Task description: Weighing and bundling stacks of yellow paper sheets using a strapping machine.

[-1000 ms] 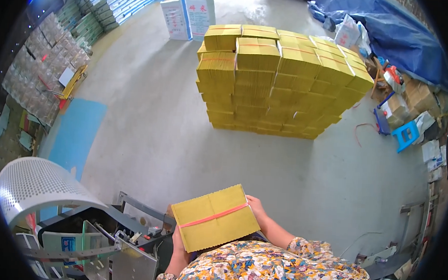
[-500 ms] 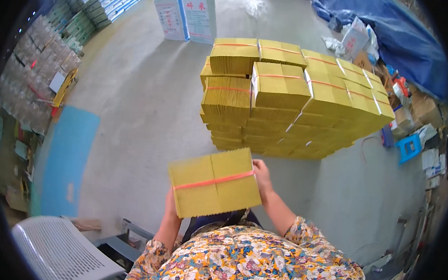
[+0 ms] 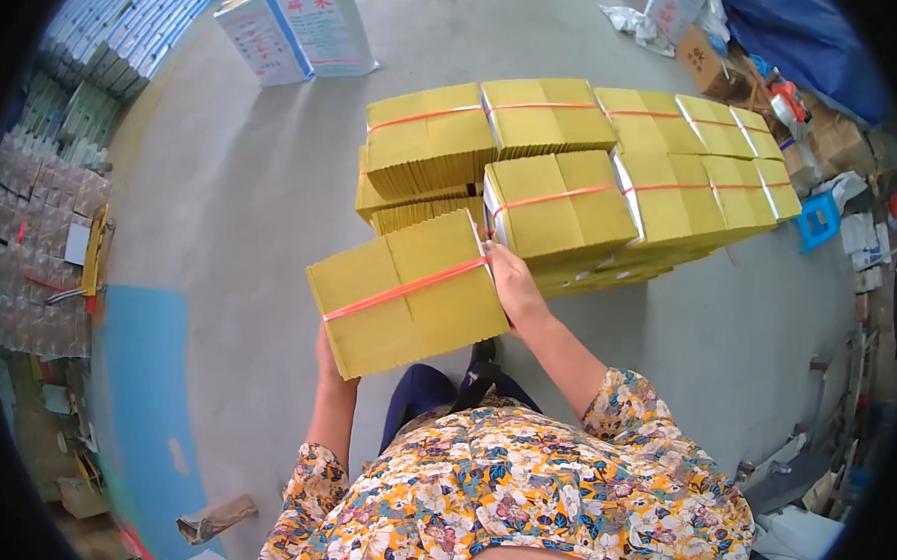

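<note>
Smooth grey concrete floor (image 3: pixel 242 201) spreads through the store-room, with a flat sky-blue rectangular patch (image 3: pixel 149 387) on it toward eight o'clock from the centre of the view. Two white printed upright packs with blue edging (image 3: pixel 329 30) stand at eleven o'clock, and a dark-blue plastic tarpaulin (image 3: pixel 804 45) hangs at two. A bright-blue plastic stool (image 3: pixel 819 222) is near three o'clock.

Between one and two o'clock stands a tiered stack of mustard-yellow paper bundles (image 3: pixel 562 205), each visible top one bound with a thin red band.

Just off centre, toward eight o'clock, a single mustard-yellow rectangular bundle with zigzag edges and a red band (image 3: pixel 427 314) is held in front of the body, tilted so its long side runs roughly from half past eight to half past two. It overlaps the stack's near corner in view; whether they touch, I cannot tell.

The right hand (image 3: pixel 513 283) grips the bundle's three-o'clock end, thumb pressed on the pale end face, other fingers mostly underneath. The left hand (image 3: pixel 331 357) is against its eight-o'clock end; its fingers are hidden, so I cannot tell how they close.
</note>
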Available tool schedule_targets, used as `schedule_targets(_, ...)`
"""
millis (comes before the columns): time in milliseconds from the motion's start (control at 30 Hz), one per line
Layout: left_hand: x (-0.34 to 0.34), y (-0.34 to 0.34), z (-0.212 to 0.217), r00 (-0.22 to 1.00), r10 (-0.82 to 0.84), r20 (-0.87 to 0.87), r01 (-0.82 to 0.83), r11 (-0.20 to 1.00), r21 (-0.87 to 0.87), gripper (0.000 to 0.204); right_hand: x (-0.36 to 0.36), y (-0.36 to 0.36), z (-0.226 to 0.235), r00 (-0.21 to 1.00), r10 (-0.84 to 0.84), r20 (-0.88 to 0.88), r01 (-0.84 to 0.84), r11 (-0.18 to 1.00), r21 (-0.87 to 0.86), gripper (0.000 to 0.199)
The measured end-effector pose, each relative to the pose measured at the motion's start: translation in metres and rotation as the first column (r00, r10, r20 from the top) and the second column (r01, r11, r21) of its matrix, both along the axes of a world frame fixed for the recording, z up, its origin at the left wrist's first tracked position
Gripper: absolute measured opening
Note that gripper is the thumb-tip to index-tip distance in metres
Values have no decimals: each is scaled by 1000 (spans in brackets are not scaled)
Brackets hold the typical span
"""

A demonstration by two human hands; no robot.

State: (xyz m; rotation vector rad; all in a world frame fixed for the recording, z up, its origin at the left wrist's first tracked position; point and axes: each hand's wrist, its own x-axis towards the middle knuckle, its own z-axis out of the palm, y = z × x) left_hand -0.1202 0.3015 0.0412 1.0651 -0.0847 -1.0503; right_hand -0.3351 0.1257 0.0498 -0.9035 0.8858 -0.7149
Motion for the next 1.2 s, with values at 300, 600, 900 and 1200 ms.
schedule_targets(300,49,-97,-29,986,-167,-28,169,983,71,49,39,-42,35,923,-125,-364,-18,931,-366,45)
schedule_targets(600,59,-132,-29,928,-370,-33,370,912,179,65,64,-39,22,562,-472,-679,-269,672,-690,59)
schedule_targets(900,73,-132,-43,847,-497,189,471,866,167,63,78,-19,51,360,-526,-770,-420,646,-638,59)
schedule_targets(1200,55,-142,-28,843,-512,165,496,858,130,62,48,-39,23,404,-627,-666,-486,470,-737,53)
